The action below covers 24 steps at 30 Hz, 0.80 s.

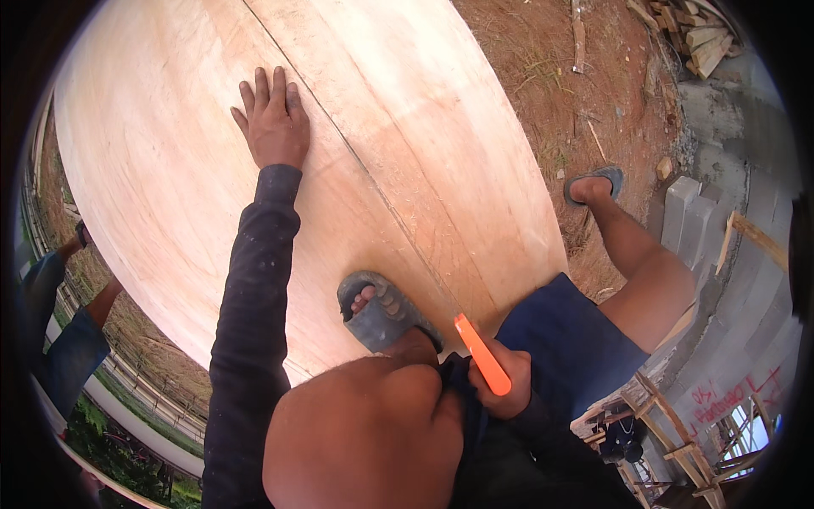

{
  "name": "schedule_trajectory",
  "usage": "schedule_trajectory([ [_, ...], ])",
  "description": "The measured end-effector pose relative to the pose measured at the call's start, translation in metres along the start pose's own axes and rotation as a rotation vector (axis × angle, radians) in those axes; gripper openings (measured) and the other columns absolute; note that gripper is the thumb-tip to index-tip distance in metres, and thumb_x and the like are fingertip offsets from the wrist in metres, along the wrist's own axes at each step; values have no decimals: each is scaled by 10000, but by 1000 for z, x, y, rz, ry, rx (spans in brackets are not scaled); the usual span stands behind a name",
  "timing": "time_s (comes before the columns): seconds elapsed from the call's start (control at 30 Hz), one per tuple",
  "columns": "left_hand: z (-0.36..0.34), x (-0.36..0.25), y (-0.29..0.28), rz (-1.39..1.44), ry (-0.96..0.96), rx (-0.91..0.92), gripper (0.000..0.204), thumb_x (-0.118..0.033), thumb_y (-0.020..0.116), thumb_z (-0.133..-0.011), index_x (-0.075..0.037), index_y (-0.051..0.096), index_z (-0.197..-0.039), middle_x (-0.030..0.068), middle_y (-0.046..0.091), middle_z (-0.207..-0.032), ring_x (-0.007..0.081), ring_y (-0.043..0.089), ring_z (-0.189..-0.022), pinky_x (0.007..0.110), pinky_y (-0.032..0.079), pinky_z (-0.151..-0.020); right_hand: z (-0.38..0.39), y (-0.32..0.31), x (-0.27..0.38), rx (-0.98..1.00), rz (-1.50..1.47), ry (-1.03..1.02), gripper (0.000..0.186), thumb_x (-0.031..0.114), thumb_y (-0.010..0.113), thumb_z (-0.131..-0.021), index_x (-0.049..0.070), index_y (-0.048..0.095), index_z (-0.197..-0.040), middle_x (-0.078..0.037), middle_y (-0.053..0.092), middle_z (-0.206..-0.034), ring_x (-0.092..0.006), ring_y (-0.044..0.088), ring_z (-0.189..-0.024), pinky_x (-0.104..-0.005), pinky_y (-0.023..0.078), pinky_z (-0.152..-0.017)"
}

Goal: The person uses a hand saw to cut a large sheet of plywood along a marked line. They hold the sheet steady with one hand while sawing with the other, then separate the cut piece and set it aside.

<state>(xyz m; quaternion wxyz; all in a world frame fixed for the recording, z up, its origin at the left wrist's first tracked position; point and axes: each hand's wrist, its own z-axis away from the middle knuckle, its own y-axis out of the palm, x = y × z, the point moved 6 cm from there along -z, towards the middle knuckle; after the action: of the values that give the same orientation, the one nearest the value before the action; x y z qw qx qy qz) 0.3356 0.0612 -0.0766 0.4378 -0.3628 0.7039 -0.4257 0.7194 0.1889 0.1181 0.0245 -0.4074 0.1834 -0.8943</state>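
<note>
Orange handle (pixel 483 356): low centre, at the near end of the dark line (pixel 348 142); blade not discernible.
Right hand (pixel 513 386): fingers wrapped round the handle.
Left hand (pixel 278 123): palm down, fingers slightly spread, beside the line, holding nothing.
Step in hand: apparently sawing along the line, panel braced.
Next move: would call for a steady stroke, left sandal (pixel 381 314) bearing down.
Wooden panel (pixel 170 153): pale, broad, dust along the line.
Ground (pixel 543 51): reddish soil, dry grass.
Site: outdoors; grey blocks (pixel 682 212), wood offcuts (pixel 704 38), another person's legs (pixel 72 348) at left.
</note>
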Motion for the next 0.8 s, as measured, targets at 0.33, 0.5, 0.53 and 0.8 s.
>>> schedule_trajectory([
  [0.33, -3, -13, 6, -48, 45, -1, 424, -367, 436, -1052, -189, 562, -1415, 110, 431, -1549, 390, 308, -1464, 600, 176, -1197, -215, 50, 66, -120, -6, 9, 162, 94, 625, -814, -67, 614, -831, -287, 610, -715, -480, 598, -679, -433, 497, -622],
  [0.5, -1, 1, 3, 4, 13, 0, 428, -369, 433, -1053, -192, 557, -1422, 108, 432, -1549, 386, 307, -1466, 586, 171, -1204, -101, 31, 18, -89, -135, -68, 509, -4, 599, -804, -40, 597, -1311, -231, 666, -805, -262, 724, -713, -340, 529, -646],
  [0.53, 2, 2, 2, -4, 15, 2, 429, -370, 432, -1053, -192, 556, -1423, 108, 431, -1549, 384, 306, -1466, 584, 167, -1205, -58, 16, 18, -101, -24, -107, 525, -29, 596, -791, -40, 595, -1316, -226, 700, -877, -271, 740, -765, -315, 556, -688],
  [0.8, 8, -5, 4, -21, 29, -1, 423, -376, 423, -1056, -194, 573, -1407, 108, 448, -1539, 382, 306, -1470, 582, 159, -1209, -78, 23, 25, -100, -49, -25, 490, 1, 600, -781, -63, 615, -1267, -247, 692, -863, -337, 721, -757, -339, 557, -686],
])
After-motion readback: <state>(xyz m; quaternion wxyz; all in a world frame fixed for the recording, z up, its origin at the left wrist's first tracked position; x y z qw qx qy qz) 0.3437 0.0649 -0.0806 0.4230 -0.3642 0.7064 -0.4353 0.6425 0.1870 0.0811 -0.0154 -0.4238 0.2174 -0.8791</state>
